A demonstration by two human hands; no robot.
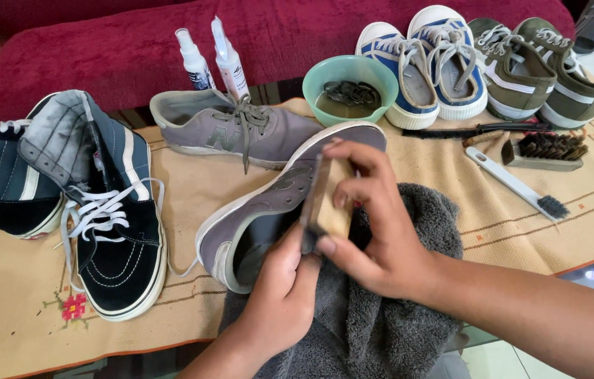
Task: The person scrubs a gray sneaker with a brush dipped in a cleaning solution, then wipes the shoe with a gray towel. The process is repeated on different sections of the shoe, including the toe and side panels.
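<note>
On the counter (521, 231), over a grey towel (409, 281), the right hand (374, 231) is closed round a wooden-backed brush (326, 203), fingers on top, thumb under, pressing it vs. the side of a grey shoe (269, 203). Left hand (283, 295) sits curled at the shoe's heel w/ fingers touching the brush's lower end; can't tell how firm its hold on the shoe is. Shoe lies tilted on its side, half on the towel, laces out.

Risks, as I judge them: shoe is propped, not flat, so a hard stroke could roll it or skid it off the towel. Green bowl (349, 88) w/ murky water & laces stands just behind the toe; a long push fwd could knock it & wet the cloth mat. Loose white lace of the black high-top (118, 245) lies near the heel & could snag.
</note>
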